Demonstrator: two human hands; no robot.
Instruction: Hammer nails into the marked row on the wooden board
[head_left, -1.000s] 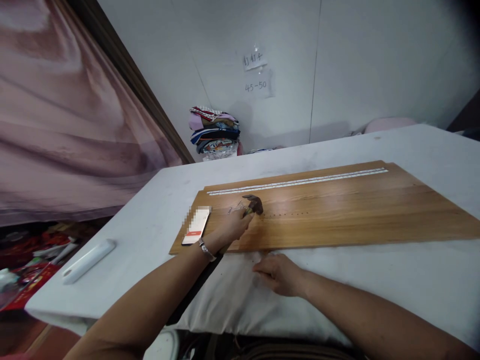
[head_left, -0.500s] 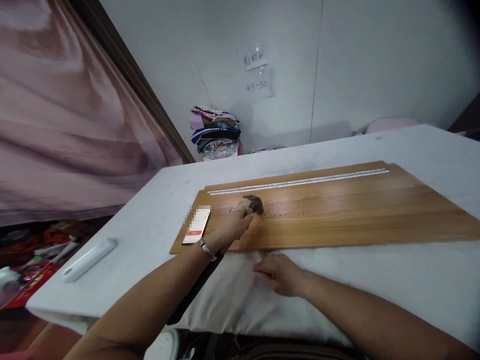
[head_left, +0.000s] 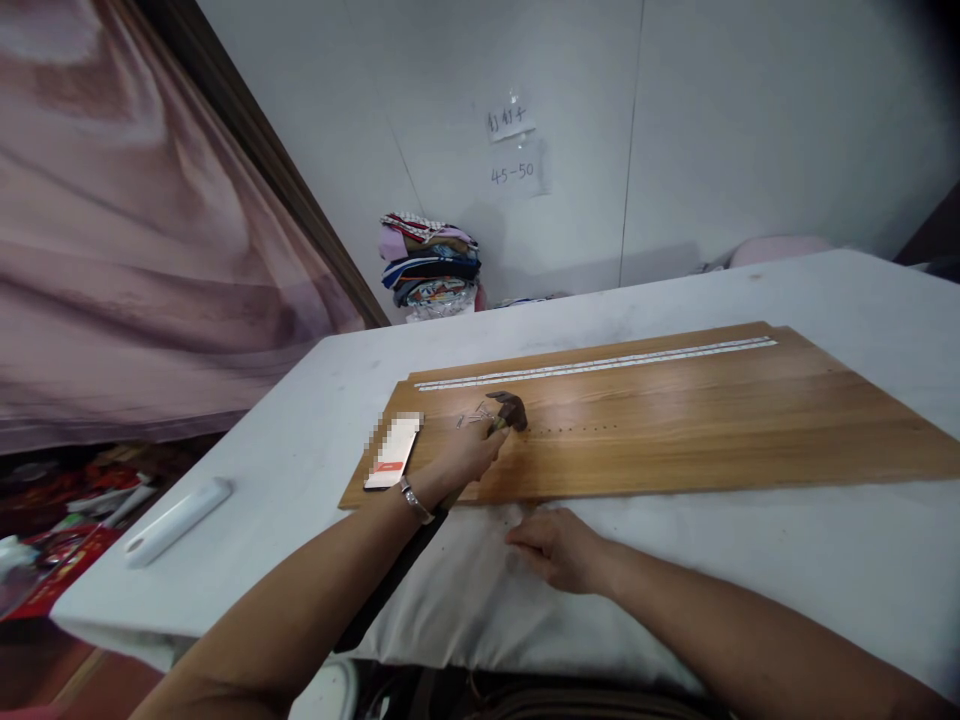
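Note:
My left hand [head_left: 466, 458] is closed round the handle of a hammer [head_left: 508, 411], whose dark head rests on a long wooden board [head_left: 697, 420] near its left end. A few loose nails [head_left: 471, 416] lie just left of the hammer head. A row of small nail heads [head_left: 574, 429] runs rightward from the head. My right hand [head_left: 559, 547] lies on the white table cover just below the board's near edge, fingers curled loosely with nothing seen in them. A watch sits on my left wrist.
A phone [head_left: 393, 453] lies on the board's left corner. A white strip [head_left: 600, 364] runs along the board's far edge. A white cylinder [head_left: 178, 520] lies near the table's [head_left: 300, 440] left edge. Folded clothes [head_left: 429, 263] are stacked by the wall; a pink curtain [head_left: 135, 240] hangs left.

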